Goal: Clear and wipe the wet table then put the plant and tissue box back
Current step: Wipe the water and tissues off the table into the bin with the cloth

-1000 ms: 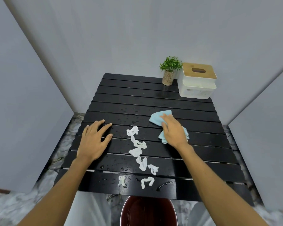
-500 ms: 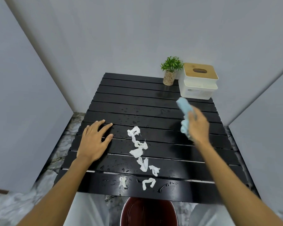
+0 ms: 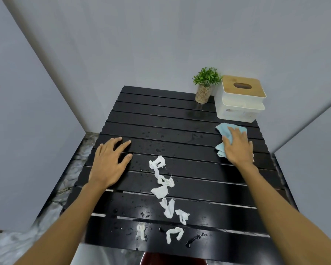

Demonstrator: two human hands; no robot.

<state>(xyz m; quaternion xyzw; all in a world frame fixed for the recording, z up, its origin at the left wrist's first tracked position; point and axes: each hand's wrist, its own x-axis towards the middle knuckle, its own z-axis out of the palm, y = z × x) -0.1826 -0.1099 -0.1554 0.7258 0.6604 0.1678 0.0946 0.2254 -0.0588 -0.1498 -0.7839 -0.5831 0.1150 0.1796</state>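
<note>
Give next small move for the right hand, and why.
Probably lift the right hand off the light blue cloth and pick up the white torn tissue scraps: they lie on the wet black slatted table, where wiping would smear them.

We are seeing a glossy, wet black slatted table (image 3: 180,115), a soft cloth (image 3: 225,131), and a wood-lidded white plastic tissue box (image 3: 239,104).

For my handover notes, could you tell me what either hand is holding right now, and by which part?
Nothing is gripped. The right hand presses flat on the blue cloth's near right part; the left hand lies bare on the table.
</note>
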